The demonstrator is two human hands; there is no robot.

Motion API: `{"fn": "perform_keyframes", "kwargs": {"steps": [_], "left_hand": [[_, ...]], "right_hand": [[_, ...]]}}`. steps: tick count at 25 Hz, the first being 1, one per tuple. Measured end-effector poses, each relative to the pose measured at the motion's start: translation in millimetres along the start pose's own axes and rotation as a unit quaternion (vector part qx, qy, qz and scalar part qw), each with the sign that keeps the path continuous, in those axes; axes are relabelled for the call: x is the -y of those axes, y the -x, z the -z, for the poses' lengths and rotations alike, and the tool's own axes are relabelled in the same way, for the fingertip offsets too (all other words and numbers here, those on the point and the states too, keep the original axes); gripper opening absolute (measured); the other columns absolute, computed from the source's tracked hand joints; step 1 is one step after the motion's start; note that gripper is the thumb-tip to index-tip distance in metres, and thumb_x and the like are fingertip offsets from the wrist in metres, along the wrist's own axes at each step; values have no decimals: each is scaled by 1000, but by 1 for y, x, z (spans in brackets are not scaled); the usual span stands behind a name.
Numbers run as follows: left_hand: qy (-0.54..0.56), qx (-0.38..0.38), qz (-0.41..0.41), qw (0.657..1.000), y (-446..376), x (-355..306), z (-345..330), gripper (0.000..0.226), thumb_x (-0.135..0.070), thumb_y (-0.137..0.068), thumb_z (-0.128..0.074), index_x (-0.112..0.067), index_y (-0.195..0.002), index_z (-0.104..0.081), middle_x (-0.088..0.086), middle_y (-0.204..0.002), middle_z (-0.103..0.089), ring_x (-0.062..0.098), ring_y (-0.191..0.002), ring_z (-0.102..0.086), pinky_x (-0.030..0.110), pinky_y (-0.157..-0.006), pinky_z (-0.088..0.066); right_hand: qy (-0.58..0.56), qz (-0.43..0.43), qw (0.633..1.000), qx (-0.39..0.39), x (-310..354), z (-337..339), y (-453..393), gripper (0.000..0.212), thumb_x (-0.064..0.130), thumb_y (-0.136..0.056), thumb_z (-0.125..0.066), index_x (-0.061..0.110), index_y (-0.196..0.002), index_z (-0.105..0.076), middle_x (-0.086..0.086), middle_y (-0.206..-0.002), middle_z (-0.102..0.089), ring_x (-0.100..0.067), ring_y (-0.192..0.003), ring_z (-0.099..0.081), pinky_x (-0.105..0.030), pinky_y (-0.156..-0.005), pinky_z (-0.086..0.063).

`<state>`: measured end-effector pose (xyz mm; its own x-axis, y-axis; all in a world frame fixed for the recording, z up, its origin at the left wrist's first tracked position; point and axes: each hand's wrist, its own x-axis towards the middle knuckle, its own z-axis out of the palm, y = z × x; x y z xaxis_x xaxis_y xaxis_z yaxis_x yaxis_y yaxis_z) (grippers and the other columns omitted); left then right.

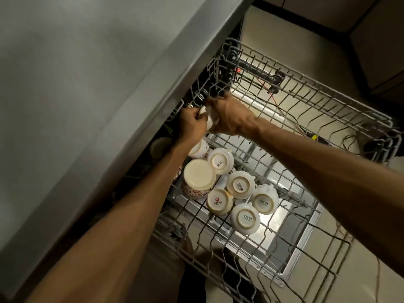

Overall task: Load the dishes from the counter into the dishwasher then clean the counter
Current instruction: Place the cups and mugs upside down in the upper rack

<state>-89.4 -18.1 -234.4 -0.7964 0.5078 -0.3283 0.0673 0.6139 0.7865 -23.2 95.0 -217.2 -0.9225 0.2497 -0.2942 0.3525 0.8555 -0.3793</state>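
Head view looks down past a broad grey counter front (87,95) onto the pulled-out upper dishwasher rack (317,119), a grey wire basket that fills most of the right side. Both forearms reach across it to the far left corner, close under the counter edge. Several cups already sit upside down in the rack's left part: a large floral mug (197,179) with a cream base, and around it a cluster of white cups (244,218) printed with brand marks, standing close together and touching in places. The rest of the rack looks unfilled. The left hand (192,125) and the right hand (229,117) both curl their fingers around one small white cup (208,120), held between them just above the tines at the corner. Loading seems well under way, judging by the cups placed; the countertop itself is out of sight, so remaining dishes and the wiping cannot be judged.
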Motion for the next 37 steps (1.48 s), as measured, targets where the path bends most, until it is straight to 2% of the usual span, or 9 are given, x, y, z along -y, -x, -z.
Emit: {"fn": "perform_keyframes", "kwargs": {"steps": [2, 4, 8, 14, 22, 26, 29, 31, 37], "left_hand": [[-13, 11, -3, 1000, -2, 5, -6, 18, -8, -97, -54, 4, -100, -66, 11, -93, -67, 16, -84, -58, 7, -56, -38], [-23, 19, -8, 1000, -2, 11, -11, 17, -4, -96, -53, 5, -104, -65, 11, -95, -65, 17, -86, -58, 3, -56, -38], [-49, -4, -30, 998, 1, 22, -18, 26, -10, -96, -51, -3, -117, -65, 15, -107, -68, 27, -99, -64, 27, -73, -46], [-104, 0, -40, 994, 15, 21, -13, 27, -10, -89, -56, -5, -114, -67, 16, -105, -69, 28, -99, -64, 27, -73, -44], [-130, 4, -41, 991, 63, -5, 10, 47, -14, -95, -54, -10, -142, -46, 12, -137, -54, 25, -127, -49, 23, -91, -38], [-29, -45, -91, 994, 133, -36, 34, 45, -11, -95, -54, -8, -140, -49, 6, -140, -54, 16, -128, -51, 7, -99, -34], [9, -99, -116, 988, 189, -57, 59, 45, -12, -95, -55, -8, -140, -49, 5, -144, -52, 12, -134, -46, 21, -111, -37], [7, -128, -117, 985, 224, -72, 81, 47, -19, -98, -54, -12, -144, -46, 1, -148, -47, 9, -137, -40, 21, -112, -35], [-11, -227, -74, 971, 286, -90, 153, 61, -50, -99, -34, -17, -150, -34, 1, -157, -32, 9, -147, -21, 8, -113, -14]], "right_hand": [[25, 8, 1000, 14, -3, -5, -1, 60, 26, -83, -73, 17, -134, -44, -4, -124, -57, -23, -117, -46, -28, -98, -31], [56, 17, 998, 18, -6, -10, -2, 61, 26, -85, -70, 14, -138, -41, -6, -130, -53, -25, -119, -42, -27, -92, -33], [82, 33, 996, -12, -7, -23, -4, 68, 27, -87, -67, 14, -144, -33, -9, -137, -45, -27, -120, -39, -33, -91, -41], [126, 14, 992, -13, -7, -41, -6, 75, 35, -83, -71, 15, -144, -32, -11, -139, -43, -28, -121, -41, -41, -91, -48], [101, -31, 994, 18, 9, -29, 14, 91, 28, -82, -73, 16, -153, -16, -13, -153, -31, -32, -134, -37, -46, -104, -42], [52, 1, 998, -40, 44, 14, 74, 69, 31, -87, -65, 8, -145, -36, -15, -138, -51, -34, -122, -48, -46, -100, -45], [-17, 31, 992, -121, 74, 46, 128, 55, 27, -92, -60, 4, -140, -44, -16, -136, -55, -34, -122, -51, -43, -101, -43], [-58, 52, 982, -172, 99, 65, 158, 48, 27, -95, -56, 6, -138, -47, -13, -134, -58, -30, -123, -52, -41, -103, -42], [-122, 101, 964, -212, 170, 113, 216, 54, 46, -100, -40, 12, -142, -45, -5, -144, -50, -19, -134, -43, -42, -110, -38]]}}
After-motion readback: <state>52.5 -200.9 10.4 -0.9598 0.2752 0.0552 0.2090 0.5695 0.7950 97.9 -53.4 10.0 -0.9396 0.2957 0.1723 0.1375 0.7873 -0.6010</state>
